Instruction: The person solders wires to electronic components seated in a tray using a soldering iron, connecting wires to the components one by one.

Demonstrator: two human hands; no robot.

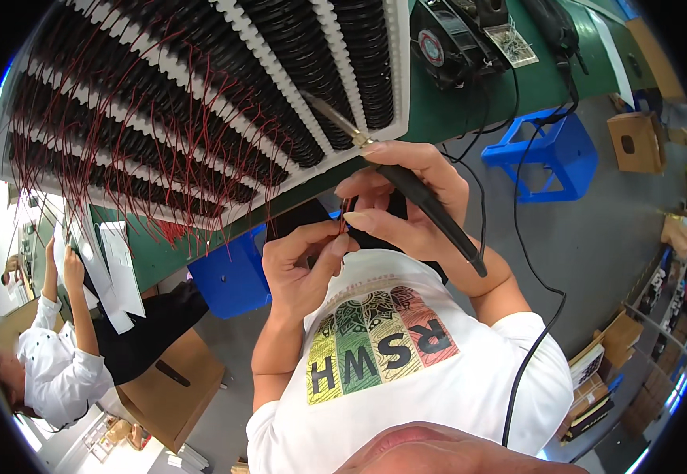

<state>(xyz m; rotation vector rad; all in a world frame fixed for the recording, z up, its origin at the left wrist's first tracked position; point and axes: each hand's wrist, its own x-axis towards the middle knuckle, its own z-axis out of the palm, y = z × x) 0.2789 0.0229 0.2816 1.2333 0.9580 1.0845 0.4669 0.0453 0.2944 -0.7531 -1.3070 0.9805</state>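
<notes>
My right hand (430, 178) holds a soldering iron (436, 212), its black handle lying across the fingers and its metal tip over the tray's edge. That hand's thumb and fingertips also close toward a small bit of red wire (343, 215). Opposite, my left hand (300, 265) is closed in a pinch on the same red wire, just in front of my shirt. What the wire joins is too small to make out. Beyond both hands lies a white tray (401, 55) with rows of black ring-shaped parts, many trailing thin red wires (201, 118).
On the green table (596, 59) stand a black fan (445, 43) and a small clear box of metal shavings (512, 45). Cables hang to the floor on the right, near a blue stool (549, 162). A co-worker (63, 355) sits at the left beside a cardboard box (171, 387).
</notes>
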